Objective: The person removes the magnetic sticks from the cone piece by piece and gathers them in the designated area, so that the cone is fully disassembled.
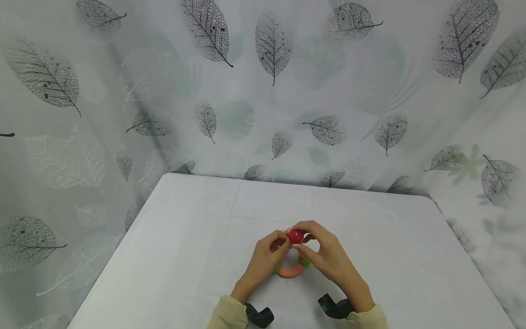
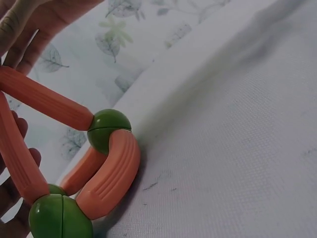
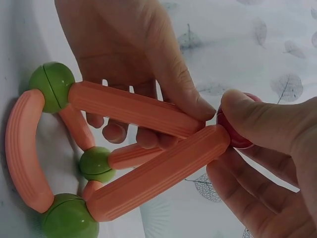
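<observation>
A small frame of orange plastic sticks and green balls stands on the white table. In the right wrist view, straight orange sticks rise from green balls [image 3: 52, 87] and come together at a shiny red ball [image 3: 239, 141]. Curved orange sticks [image 3: 22, 148] link the green balls low down; one curved stick [image 2: 113, 178] also shows in the left wrist view. My left hand [image 1: 265, 256] holds one straight stick [image 3: 136, 110] near its upper end, thumb on one side and fingers on the other. My right hand [image 1: 328, 251] pinches the red ball, its thumb covering part of it.
The white tabletop [image 1: 197, 237] extends around the frame to rounded far corners. Behind it hangs a pale cloth with a leaf print [image 1: 273, 45]. Dark wrist cameras [image 1: 260, 316] sit at both cuffs, near the table.
</observation>
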The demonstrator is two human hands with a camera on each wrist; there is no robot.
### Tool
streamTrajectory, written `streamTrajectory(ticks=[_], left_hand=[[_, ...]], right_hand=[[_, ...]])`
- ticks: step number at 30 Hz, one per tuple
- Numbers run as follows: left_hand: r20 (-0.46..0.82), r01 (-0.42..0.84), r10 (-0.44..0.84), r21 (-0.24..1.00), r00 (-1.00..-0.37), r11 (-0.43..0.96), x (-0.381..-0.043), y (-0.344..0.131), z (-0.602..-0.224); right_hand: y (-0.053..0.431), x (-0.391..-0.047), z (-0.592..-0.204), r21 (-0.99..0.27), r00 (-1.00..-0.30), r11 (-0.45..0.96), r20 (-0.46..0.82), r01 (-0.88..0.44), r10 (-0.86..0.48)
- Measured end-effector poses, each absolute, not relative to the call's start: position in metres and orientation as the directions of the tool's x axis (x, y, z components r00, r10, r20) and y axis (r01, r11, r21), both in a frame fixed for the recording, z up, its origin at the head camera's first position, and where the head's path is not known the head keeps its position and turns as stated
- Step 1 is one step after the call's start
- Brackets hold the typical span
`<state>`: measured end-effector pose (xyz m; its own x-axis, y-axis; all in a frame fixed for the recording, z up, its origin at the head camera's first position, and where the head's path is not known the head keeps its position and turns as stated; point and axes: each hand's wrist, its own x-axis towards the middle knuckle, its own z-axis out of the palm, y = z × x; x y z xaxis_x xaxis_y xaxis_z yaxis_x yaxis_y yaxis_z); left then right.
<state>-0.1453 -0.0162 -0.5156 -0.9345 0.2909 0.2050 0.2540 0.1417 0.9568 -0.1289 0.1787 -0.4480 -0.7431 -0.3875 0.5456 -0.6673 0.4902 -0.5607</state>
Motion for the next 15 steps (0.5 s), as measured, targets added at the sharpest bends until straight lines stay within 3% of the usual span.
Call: streamTrajectory(ticks=[15], left_hand=[[0.209, 0.269, 0.333, 0.952, -0.92, 0.145, -0.1437, -0.0169, -0.5135]], right_hand=[[0.1761, -0.1306, -0.4511, -0.44, -0.681, 0.559, 0.645, -0.702, -0.347]])
